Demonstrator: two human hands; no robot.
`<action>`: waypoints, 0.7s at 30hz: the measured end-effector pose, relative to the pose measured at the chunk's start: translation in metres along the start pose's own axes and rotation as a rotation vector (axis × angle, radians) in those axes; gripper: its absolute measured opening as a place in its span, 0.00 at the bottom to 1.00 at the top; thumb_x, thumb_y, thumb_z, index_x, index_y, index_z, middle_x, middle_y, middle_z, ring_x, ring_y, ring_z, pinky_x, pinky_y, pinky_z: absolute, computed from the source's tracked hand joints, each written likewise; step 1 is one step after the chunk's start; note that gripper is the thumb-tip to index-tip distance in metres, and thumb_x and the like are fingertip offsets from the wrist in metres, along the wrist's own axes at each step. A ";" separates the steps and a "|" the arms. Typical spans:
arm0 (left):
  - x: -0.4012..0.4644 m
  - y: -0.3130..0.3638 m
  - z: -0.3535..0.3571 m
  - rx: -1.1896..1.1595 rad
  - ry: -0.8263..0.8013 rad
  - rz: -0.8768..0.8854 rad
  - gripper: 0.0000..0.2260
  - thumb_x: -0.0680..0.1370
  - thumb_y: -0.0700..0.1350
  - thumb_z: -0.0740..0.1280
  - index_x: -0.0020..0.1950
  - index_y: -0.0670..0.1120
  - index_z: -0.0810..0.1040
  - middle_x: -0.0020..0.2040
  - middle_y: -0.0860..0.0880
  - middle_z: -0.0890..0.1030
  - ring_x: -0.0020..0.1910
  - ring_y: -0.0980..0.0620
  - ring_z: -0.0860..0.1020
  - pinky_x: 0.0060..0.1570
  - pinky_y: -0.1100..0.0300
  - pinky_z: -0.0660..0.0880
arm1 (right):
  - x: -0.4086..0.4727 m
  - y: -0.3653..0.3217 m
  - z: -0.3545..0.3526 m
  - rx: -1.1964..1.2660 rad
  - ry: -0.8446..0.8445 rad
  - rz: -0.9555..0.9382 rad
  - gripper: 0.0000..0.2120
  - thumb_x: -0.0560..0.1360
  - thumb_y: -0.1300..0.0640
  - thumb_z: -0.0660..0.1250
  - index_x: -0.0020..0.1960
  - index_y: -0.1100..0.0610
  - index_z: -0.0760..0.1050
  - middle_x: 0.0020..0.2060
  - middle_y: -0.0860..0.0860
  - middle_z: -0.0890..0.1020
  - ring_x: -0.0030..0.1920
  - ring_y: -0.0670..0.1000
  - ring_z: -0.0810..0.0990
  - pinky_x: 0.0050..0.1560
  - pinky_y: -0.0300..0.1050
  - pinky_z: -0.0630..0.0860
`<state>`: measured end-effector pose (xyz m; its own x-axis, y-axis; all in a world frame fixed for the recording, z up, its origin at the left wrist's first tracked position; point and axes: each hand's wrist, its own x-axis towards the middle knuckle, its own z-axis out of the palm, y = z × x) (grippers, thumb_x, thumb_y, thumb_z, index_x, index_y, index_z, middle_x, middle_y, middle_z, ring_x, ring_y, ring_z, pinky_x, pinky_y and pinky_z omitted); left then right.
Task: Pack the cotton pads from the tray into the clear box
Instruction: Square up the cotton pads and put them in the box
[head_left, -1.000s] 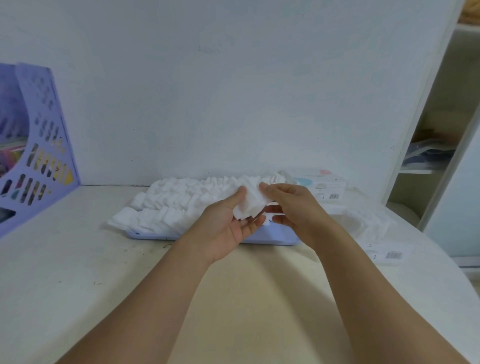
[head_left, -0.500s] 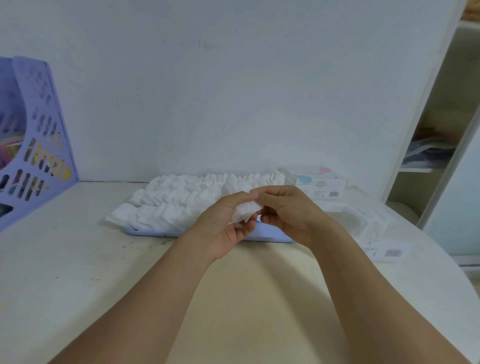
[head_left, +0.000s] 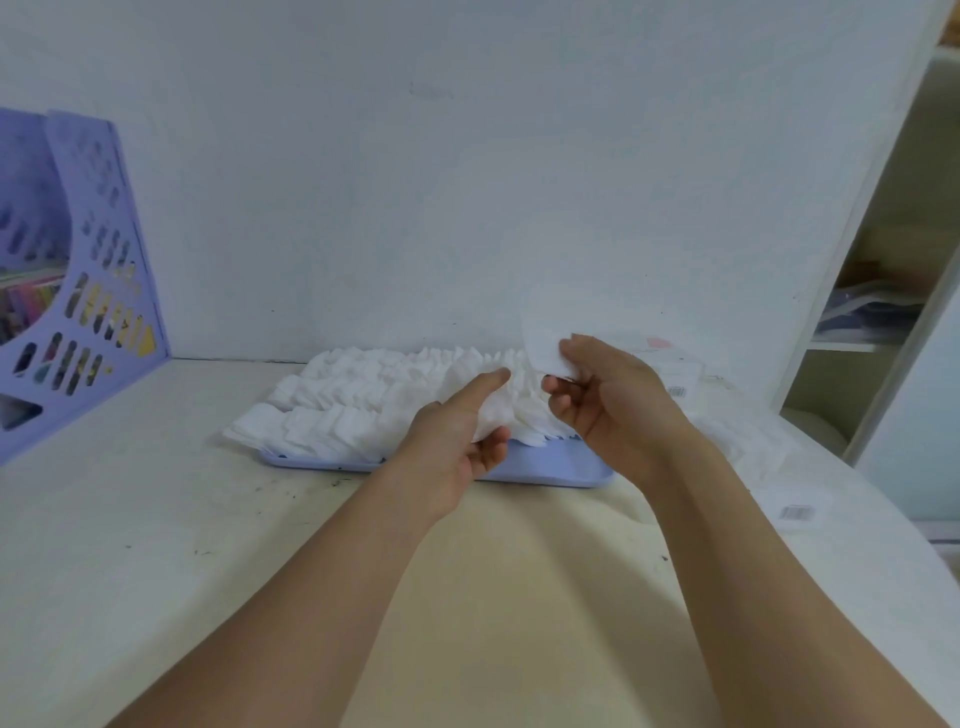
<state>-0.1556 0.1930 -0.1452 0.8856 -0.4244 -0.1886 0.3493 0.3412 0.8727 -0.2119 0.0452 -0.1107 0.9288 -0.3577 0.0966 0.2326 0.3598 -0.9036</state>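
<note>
A pale blue tray (head_left: 545, 467) lies against the back wall, heaped with rows of white cotton pads (head_left: 363, 400). Above its right half, my left hand (head_left: 462, 431) holds a small bunch of pads between thumb and fingers. My right hand (head_left: 608, 400) pinches a single white pad (head_left: 545, 338) and holds it upright, just right of the left hand. The clear box (head_left: 670, 374), with a barcode label, stands behind my right hand and is mostly hidden. More pads (head_left: 748, 441) lie to the right of my right wrist.
A purple perforated file holder (head_left: 78, 275) stands at the far left on the table. A barcode-labelled clear lid or packet (head_left: 797, 512) lies at the right. An open shelf unit (head_left: 872, 312) rises beyond the table's curved right edge.
My hands, earlier together on one bunch of pads, have parted. The right hand has lifted a single pad up and to the right, while the left keeps the rest.
</note>
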 end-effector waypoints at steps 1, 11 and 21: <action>0.000 0.000 0.001 0.009 -0.011 -0.001 0.18 0.71 0.49 0.78 0.56 0.43 0.81 0.48 0.44 0.80 0.29 0.53 0.77 0.27 0.63 0.75 | -0.002 0.002 0.003 -0.022 -0.055 0.034 0.04 0.80 0.63 0.65 0.49 0.61 0.77 0.35 0.54 0.82 0.31 0.50 0.80 0.27 0.39 0.75; -0.004 0.002 0.001 -0.135 -0.189 -0.093 0.21 0.74 0.52 0.76 0.62 0.43 0.78 0.50 0.42 0.81 0.35 0.47 0.81 0.32 0.58 0.79 | 0.000 0.001 -0.001 -0.059 0.067 0.111 0.05 0.75 0.63 0.57 0.41 0.59 0.70 0.28 0.53 0.74 0.25 0.50 0.70 0.23 0.41 0.67; -0.001 0.000 0.004 -0.234 -0.119 -0.081 0.18 0.75 0.42 0.72 0.64 0.39 0.77 0.63 0.37 0.80 0.54 0.40 0.81 0.45 0.52 0.83 | -0.001 0.002 0.000 -0.060 0.003 -0.074 0.07 0.80 0.65 0.68 0.57 0.60 0.80 0.37 0.53 0.84 0.33 0.48 0.81 0.33 0.36 0.78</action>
<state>-0.1577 0.1895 -0.1435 0.8147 -0.5491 -0.1866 0.4908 0.4813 0.7263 -0.2122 0.0465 -0.1126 0.9089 -0.3841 0.1625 0.2823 0.2798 -0.9176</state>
